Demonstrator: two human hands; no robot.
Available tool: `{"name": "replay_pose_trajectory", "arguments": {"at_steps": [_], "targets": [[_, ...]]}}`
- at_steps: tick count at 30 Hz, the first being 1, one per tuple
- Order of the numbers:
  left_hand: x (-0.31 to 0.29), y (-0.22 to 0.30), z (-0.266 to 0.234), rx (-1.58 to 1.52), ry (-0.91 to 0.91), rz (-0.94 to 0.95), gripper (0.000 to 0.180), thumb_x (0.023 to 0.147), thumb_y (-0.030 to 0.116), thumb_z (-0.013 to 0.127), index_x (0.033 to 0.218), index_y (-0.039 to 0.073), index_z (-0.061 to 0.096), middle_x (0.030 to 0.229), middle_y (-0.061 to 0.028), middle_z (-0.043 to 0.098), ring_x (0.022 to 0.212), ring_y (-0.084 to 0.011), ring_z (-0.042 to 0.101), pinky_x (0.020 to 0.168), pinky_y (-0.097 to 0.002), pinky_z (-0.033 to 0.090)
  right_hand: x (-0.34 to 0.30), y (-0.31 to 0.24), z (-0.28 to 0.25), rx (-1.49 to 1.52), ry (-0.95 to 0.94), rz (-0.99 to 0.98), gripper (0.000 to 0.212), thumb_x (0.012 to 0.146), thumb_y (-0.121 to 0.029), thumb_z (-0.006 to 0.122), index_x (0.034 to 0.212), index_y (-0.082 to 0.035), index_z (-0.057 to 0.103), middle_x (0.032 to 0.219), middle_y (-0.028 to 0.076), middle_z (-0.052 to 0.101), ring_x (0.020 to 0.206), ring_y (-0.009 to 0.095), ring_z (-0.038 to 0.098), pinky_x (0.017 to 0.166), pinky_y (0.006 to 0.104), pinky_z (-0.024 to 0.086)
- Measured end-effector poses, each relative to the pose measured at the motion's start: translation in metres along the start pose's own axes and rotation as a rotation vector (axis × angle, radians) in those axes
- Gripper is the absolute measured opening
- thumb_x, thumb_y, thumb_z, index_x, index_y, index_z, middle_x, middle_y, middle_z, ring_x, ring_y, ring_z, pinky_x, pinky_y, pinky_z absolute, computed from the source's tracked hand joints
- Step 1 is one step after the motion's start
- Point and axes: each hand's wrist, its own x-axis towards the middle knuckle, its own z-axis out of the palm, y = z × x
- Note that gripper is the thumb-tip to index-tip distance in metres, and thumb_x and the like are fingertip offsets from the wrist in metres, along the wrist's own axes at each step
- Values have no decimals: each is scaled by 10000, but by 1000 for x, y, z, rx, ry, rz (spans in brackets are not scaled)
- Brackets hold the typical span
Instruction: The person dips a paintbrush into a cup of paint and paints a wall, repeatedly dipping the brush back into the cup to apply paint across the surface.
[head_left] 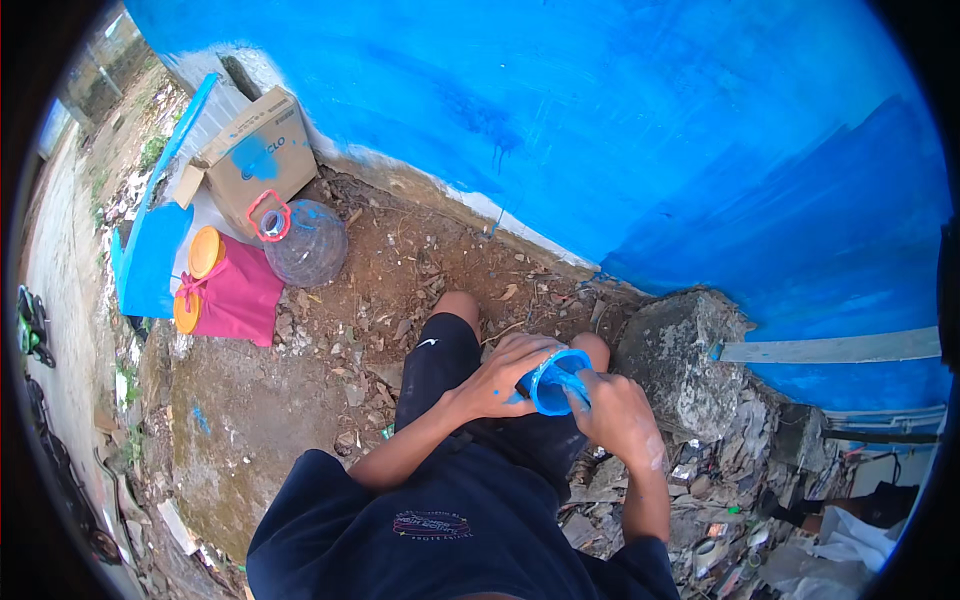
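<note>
My left hand (502,378) is closed around the side of a small tub (543,398) smeared with blue paint, held tilted over my lap. Blue specks mark that hand's fingers. My right hand (616,418) is at the tub's right rim, its fingers closed on a blue-coated stick-like tool (570,383) that reaches into the tub. The tool's far end is inside the tub, so I cannot tell its kind. Pale smears show on my right wrist.
A blue-painted wall (560,120) rises ahead, with a rough concrete block (680,350) at its foot. To the left are a cardboard box (262,160), a clear plastic jug (310,245) and a pink bag (240,290) with yellow-orange lids. Rubble (700,500) lies at right.
</note>
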Motion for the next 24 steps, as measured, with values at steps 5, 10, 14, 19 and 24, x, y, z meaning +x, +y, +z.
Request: {"name": "replay_pose_trajectory", "arguments": {"at_steps": [5,10,14,19,24], "targets": [[-7,-2,9,-13,8,-75,777,701,235,801,1398,40,517,1385,-163,541,1301,-386,485,1098,-503,350,-1,7,6,98,29,26,185,852,-150,701,927,14,662,800,264,673,754,454,661,690,509,540],[-8,-8,14,-9,39,-91,776,705,231,803,1400,37,516,1403,-183,531,1308,-397,485,1090,-508,364,-23,10,-9,197,55,155,162,861,-161,716,940,-22,694,796,257,665,781,454,646,678,483,527],[-9,-13,17,27,13,-84,768,719,254,810,1391,24,519,1410,-202,526,1305,-395,494,1095,-505,364,-28,24,8,289,153,87,157,870,-177,715,923,-30,701,743,230,662,727,433,656,645,472,526],[-6,-16,11,15,81,-121,759,722,251,842,1370,8,531,1352,-187,581,1235,-386,561,1065,-477,415,-60,34,1,366,337,183,178,867,-148,732,990,-19,729,727,170,677,619,297,676,615,369,518],[1,-26,13,-110,162,-199,716,711,186,878,1318,-11,554,1264,-172,628,1147,-319,627,991,-411,486,-78,50,24,565,514,355,186,879,-176,745,980,-19,736,678,139,649,565,249,617,588,348,497]]}}
